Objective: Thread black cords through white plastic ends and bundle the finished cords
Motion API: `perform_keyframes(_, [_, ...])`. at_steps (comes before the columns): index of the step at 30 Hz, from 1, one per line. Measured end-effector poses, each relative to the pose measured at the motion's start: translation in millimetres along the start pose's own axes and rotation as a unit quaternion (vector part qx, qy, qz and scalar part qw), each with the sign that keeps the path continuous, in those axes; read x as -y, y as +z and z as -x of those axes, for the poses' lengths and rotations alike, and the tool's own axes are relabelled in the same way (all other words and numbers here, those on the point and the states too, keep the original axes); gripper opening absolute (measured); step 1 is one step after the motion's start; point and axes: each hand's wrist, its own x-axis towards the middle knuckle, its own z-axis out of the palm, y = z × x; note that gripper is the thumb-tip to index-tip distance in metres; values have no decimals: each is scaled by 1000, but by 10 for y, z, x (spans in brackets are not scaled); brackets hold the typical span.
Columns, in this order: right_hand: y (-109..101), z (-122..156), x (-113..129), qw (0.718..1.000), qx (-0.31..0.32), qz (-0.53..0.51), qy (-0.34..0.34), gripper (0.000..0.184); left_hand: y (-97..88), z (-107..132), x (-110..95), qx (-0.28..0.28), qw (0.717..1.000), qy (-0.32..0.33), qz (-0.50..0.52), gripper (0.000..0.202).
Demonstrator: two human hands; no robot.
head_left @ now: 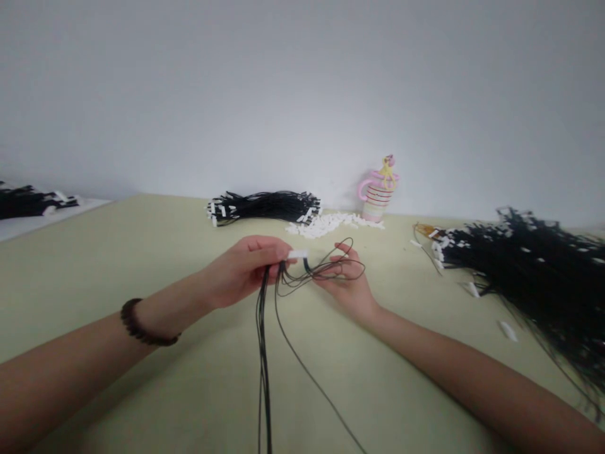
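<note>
Over the middle of the table, my left hand (253,263) pinches a white plastic connector (297,254) between thumb and fingers. Thin black wires (263,340) run from it, most hanging straight down past the bottom of the picture. One strand trails off to the lower right. Just right of the connector, my right hand (348,280) is closed on several of the wires, which bend there into loose loops. Those loops partly cover its fingers. A dark beaded bracelet (137,325) circles my left wrist.
Behind my hands lie a bundle of black wires (267,207) with white ends and a pile of small white connectors (326,223). A pink striped cup (377,200) stands by the wall. A large heap of black wires (534,277) covers the right side; another bundle (28,202) lies far left.
</note>
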Motion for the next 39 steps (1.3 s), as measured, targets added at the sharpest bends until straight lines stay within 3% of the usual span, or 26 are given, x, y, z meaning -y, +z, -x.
perform_keyframes(4, [-51, -128, -88, 976, 91, -147, 132, 15, 16, 18, 112, 90, 986, -34, -136, 21])
perform_keyframes(6, [-114, -190, -99, 947, 112, -217, 207, 20, 24, -13, 175, 104, 976, -33, -189, 24])
perform_keyframes(9, [-238, -280, -119, 918, 137, -263, 263, 31, 30, -72, 281, 104, 965, -24, -241, 27])
perform_keyframes(12, [-355, -368, -149, 934, 68, -190, 296, 24, 14, -118, 408, 72, 965, -28, -251, 25])
perform_keyframes(14, [-403, -409, -131, 964, -14, -71, 256, 20, -3, -142, 487, 31, 969, -30, -241, 24])
perform_keyframes(16, [-405, -403, -43, 985, -38, 41, 163, 17, -13, -160, 542, -22, 971, -22, -237, 26])
perform_keyframes(19, [-291, -251, 218, 989, 69, 113, 61, 14, -11, -177, 567, -88, 968, -21, -235, 28])
perform_keyframes(22, [-85, 28, 480, 967, 219, 128, 39, 26, -9, -181, 556, -99, 972, -29, -212, 28])
perform_keyframes(25, [72, 236, 603, 946, 304, 114, 14, 43, -26, -186, 558, -100, 976, -35, -189, 30])
perform_keyframes(27, [87, 249, 638, 937, 344, 68, 13, 37, -45, -194, 573, -109, 977, -35, -181, 31])
perform_keyframes(29, [25, 161, 689, 928, 366, -16, 62, 20, -60, -206, 593, -117, 977, -34, -175, 32])
perform_keyframes(31, [-97, 9, 771, 922, 346, -116, 134, 11, -69, -218, 611, -123, 978, -36, -166, 32])
perform_keyframes(33, [-256, -160, 864, 926, 274, -202, 163, 16, -73, -229, 625, -133, 977, -45, -159, 32])
perform_keyframes(36, [-505, -373, 967, 940, 145, -275, 142, 25, -75, -236, 629, -144, 975, -56, -160, 33])
perform_keyframes(39, [-701, -511, 1009, 963, 27, -246, 109, 23, -66, -229, 607, -147, 975, -61, -152, 32])
